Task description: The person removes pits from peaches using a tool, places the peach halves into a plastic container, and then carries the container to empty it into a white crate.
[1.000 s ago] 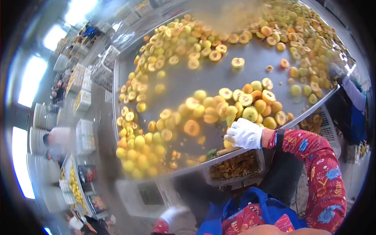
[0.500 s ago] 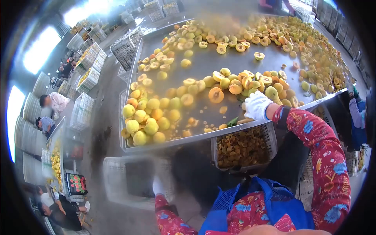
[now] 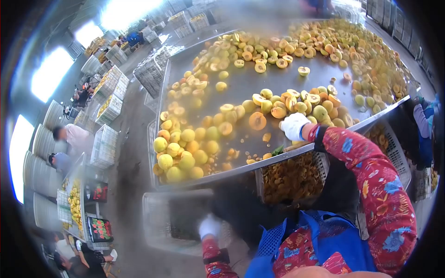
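My right hand [image 3: 294, 126], in a white glove, is over the metal table [image 3: 241, 85] near its front edge, beside a heap of halved yellow fruit [image 3: 320, 111]. Its fingers are curled in, and what they may hold is hidden. Green leaves [image 3: 278, 150] lie just below it. My left hand [image 3: 210, 226], also gloved in white, hangs low beside a pale crate [image 3: 160, 217]. Blur hides its fingers. Whole yellow fruits [image 3: 185, 162] are piled at the table's left corner.
Below the front edge stands a crate of fruit pieces [image 3: 289, 178]. A wide spread of halved fruit [image 3: 371, 55] covers the table's far right. Another person [image 3: 424, 125] stands at the right. At the left are people [image 3: 74, 136] and stacked crates [image 3: 107, 109].
My left hand has risen and moved right from beside the pale crate. My right hand has shifted slightly left. The view has also shifted a little.
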Demonstrator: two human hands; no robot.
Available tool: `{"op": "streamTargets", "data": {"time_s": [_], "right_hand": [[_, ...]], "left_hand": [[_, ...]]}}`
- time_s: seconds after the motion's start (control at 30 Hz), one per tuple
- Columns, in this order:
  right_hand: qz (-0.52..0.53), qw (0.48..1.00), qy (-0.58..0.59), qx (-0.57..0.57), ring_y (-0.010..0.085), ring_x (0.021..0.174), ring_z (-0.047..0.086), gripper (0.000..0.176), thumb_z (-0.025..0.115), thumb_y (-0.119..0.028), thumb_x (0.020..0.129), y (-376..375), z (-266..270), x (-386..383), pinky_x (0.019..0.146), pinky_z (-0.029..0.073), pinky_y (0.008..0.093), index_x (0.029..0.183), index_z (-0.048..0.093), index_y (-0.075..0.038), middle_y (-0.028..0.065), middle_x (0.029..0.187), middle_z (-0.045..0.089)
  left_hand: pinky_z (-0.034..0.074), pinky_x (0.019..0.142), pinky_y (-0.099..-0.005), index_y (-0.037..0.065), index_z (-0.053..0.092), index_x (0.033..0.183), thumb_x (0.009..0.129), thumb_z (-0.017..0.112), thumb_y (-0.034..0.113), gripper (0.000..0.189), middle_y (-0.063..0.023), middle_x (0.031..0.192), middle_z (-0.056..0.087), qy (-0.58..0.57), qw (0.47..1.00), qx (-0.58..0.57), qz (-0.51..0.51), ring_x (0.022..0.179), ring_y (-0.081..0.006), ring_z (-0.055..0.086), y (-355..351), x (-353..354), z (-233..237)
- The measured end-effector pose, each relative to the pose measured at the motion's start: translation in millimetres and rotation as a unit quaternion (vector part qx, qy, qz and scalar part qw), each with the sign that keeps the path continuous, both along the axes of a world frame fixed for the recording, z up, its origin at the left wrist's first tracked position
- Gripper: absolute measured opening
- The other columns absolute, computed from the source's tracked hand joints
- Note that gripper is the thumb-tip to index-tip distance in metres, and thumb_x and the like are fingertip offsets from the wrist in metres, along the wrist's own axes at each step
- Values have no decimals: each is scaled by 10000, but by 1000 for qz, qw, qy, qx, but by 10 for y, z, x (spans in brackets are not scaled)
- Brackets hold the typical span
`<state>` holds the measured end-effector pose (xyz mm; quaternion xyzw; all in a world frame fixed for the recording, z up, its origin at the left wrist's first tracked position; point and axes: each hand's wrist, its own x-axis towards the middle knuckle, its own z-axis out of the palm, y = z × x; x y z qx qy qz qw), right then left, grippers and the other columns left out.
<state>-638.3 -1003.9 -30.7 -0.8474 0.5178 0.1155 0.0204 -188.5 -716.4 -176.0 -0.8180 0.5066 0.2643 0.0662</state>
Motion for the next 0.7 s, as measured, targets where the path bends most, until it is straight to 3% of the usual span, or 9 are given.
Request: {"op": "streamTargets", "data": {"time_s": [0.13, 0.17, 0.2, 0.23, 0.3, 0.33, 0.5, 0.67, 0.7], "right_hand": [[42, 997, -60, -30, 354, 808, 716, 215, 609, -141, 830, -373, 82, -553, 721, 571, 425, 977, 756, -85, 179, 866, 729], [93, 995, -27, -23, 361, 813, 710, 226, 613, -150, 831, -476, -26, -740, 734, 568, 429, 997, 755, -93, 185, 879, 726], [-28, 982, -186, 7, 362, 806, 703, 219, 626, -160, 829, -397, 120, -731, 759, 566, 432, 998, 753, -103, 170, 880, 727], [-41, 986, -160, 27, 348, 801, 702, 214, 616, -148, 841, -280, 265, -673, 756, 565, 435, 1001, 753, -111, 141, 890, 733], [26, 978, -169, 118, 347, 804, 703, 210, 612, -167, 862, -64, 512, -446, 752, 565, 435, 1011, 749, -110, 127, 875, 731], [136, 958, -252, 28, 351, 799, 701, 201, 620, -209, 875, -24, 211, -469, 750, 563, 441, 1006, 741, -117, 111, 880, 732], [140, 978, -92, 122, 338, 907, 667, 271, 637, -338, 893, 200, 216, -68, 808, 526, 455, 983, 749, -108, 110, 954, 709], [138, 971, -28, 191, 331, 1051, 613, 362, 621, -414, 942, 145, 276, -324, 888, 488, 468, 982, 753, -79, 119, 1071, 687], [128, 976, -62, 167, 343, 1044, 612, 356, 617, -394, 950, 151, 195, -376, 906, 484, 474, 1010, 745, -67, 134, 1120, 664]], "left_hand": [[524, 922, -479, 27, 673, 1174, 967, 611, 399, 430, -266, 1145, 697, 4, 982, -187, 20, 1085, -444, 663, -709, -481, 1719], [524, 927, -469, 24, 674, 1176, 987, 603, 383, 412, -262, 1155, 696, 39, 960, -278, -7, 1086, -446, 662, -889, -528, 1901], [520, 936, -465, 31, 670, 1191, 998, 594, 377, 403, -258, 1155, 697, 65, 948, -310, -25, 1091, -444, 661, -1114, -567, 1970], [516, 945, -461, 38, 666, 1205, 1009, 584, 371, 395, -253, 1155, 698, 90, 934, -344, -43, 1095, -442, 660, -1352, -614, 2032], [492, 988, -471, 44, 614, 1300, 1016, 560, 421, 474, -261, 1203, 681, 89, 952, -286, -68, 1151, -430, 640, -1900, -784, 2181], [479, 1005, -461, 40, 590, 1327, 1016, 552, 411, 486, -256, 1232, 666, 80, 955, -273, -86, 1166, -421, 624, -2197, -815, 2129], [385, 1097, -536, 88, 484, 1461, 977, 480, 597, 703, -248, 1512, 444, -13, 977, -166, -137, 1278, -434, 553, -3400, -713, 1160], [171, 1169, -644, 213, 476, 1497, 881, 451, 788, 843, -280, 1639, 167, -49, 992, -71, -89, 1324, -470, 519, -3418, -1202, 1367], [240, 1147, -630, 216, 482, 1495, 885, 460, 767, 822, -266, 1619, 223, -50, 990, -49, -121, 1323, -473, 513, -3413, -1245, 1422]]}}
